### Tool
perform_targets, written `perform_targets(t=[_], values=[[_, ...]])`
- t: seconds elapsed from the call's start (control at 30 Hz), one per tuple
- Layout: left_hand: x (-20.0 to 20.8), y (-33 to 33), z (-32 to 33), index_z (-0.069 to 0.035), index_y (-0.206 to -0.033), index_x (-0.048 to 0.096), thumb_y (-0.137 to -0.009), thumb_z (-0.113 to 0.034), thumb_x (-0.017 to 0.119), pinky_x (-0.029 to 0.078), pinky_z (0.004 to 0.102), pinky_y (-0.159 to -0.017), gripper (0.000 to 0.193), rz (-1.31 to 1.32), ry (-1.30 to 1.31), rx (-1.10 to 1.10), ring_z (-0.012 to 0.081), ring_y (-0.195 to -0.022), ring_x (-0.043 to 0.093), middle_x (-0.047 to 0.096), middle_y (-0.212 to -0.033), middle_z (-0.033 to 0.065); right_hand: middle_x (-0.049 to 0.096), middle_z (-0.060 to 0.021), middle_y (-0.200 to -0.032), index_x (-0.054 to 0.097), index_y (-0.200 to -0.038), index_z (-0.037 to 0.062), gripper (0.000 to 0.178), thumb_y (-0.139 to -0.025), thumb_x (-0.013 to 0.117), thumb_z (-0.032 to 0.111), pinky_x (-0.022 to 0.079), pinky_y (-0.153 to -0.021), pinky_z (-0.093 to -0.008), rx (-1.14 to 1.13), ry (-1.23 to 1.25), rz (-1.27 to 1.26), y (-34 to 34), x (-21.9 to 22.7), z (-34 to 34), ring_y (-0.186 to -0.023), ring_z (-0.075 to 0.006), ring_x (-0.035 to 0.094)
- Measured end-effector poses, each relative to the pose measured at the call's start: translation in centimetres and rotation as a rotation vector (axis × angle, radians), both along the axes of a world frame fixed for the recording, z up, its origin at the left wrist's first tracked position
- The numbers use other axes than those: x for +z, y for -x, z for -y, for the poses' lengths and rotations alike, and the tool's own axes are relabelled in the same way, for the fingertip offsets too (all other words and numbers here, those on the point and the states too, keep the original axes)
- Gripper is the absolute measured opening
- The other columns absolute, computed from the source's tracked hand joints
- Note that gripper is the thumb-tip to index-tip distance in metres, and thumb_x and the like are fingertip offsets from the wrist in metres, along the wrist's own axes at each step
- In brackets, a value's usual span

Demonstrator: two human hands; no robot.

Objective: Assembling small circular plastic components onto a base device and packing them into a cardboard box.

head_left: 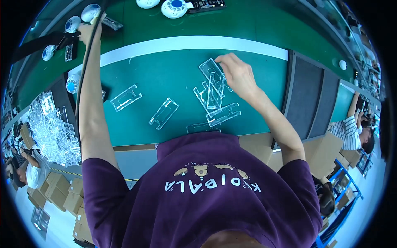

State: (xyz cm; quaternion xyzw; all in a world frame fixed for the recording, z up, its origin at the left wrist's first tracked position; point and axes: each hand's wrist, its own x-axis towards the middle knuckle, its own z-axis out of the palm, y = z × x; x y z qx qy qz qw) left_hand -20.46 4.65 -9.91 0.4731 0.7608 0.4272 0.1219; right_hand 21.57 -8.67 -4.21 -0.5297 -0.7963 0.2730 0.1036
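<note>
My right hand (239,76) is at the far end of a loose pile of clear plastic frames, its fingers pinched on the edge of one clear plastic frame (208,66). Other frames in the pile, such as this clear frame (223,115), overlap below it. My left arm stretches to the far left, where my left hand (87,34) closes at a white round device (90,13) joined to a dark narrow board (112,23). A black cable crosses in front of that hand and partly hides its fingers.
Two single clear frames, a left one (126,98) and a middle one (164,113), lie on the green mat (165,74). A heap of clear frames (53,128) is at left. More white devices (173,8) sit beyond the white strip (194,42). A dark tray (306,95) stands right.
</note>
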Motion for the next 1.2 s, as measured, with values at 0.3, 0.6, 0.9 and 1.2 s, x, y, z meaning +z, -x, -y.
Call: perform_targets(t=[0.3,0.6,0.9,1.2], values=[[4.0,-17.3,3.9,0.005,-0.116,0.041,-0.078,-0.039,0.060,0.046,0.0255,-0.040,0.061,0.662,0.343,-0.265,0.0173,-0.061,0.063,0.058,-0.091,0.0154,0.054,-0.0067,-0.111,0.053,-0.113,0.0088,0.043,-0.071,0.056,0.001,0.031,-0.102,-0.0407,0.885,-0.410,0.103,-3.0,-1.3,-2.2,-0.112,-0.0238,0.045],[2.0,-19.0,2.5,0.006,-0.116,0.038,-0.067,-0.027,0.075,0.050,0.0264,-0.062,0.069,0.777,-0.177,-0.079,0.0169,-0.080,0.056,0.054,-0.096,0.0119,0.054,-0.0079,-0.095,0.052,-0.113,0.0091,0.043,-0.070,0.056,0.002,0.042,-0.090,-0.0377,0.992,-0.536,-0.015,-3.8,-0.8,-1.1,-0.093,-0.0216,0.053],[8.9,-20.2,6.8,0.001,-0.109,0.046,-0.074,-0.025,0.070,0.043,0.0250,-0.072,0.050,0.865,-0.460,-0.197,0.0164,-0.082,0.055,0.056,-0.094,0.0085,0.045,-0.0087,-0.076,0.047,-0.120,0.0102,0.050,-0.072,0.058,0.001,0.044,-0.067,-0.0364,0.473,-0.259,0.052,-3.5,5.2,2.3,-0.074,-0.0226,0.051],[8.6,-19.1,11.2,-0.001,-0.110,0.046,-0.079,-0.031,0.065,0.045,0.0280,-0.078,0.047,1.111,-0.322,-0.364,0.0180,-0.088,0.058,0.057,-0.097,0.0084,0.047,-0.0102,-0.080,0.040,-0.130,0.0148,0.062,-0.073,0.064,0.008,0.045,-0.063,-0.0339,0.283,-0.246,0.266,-2.5,9.7,4.5,-0.068,-0.0248,0.051]])
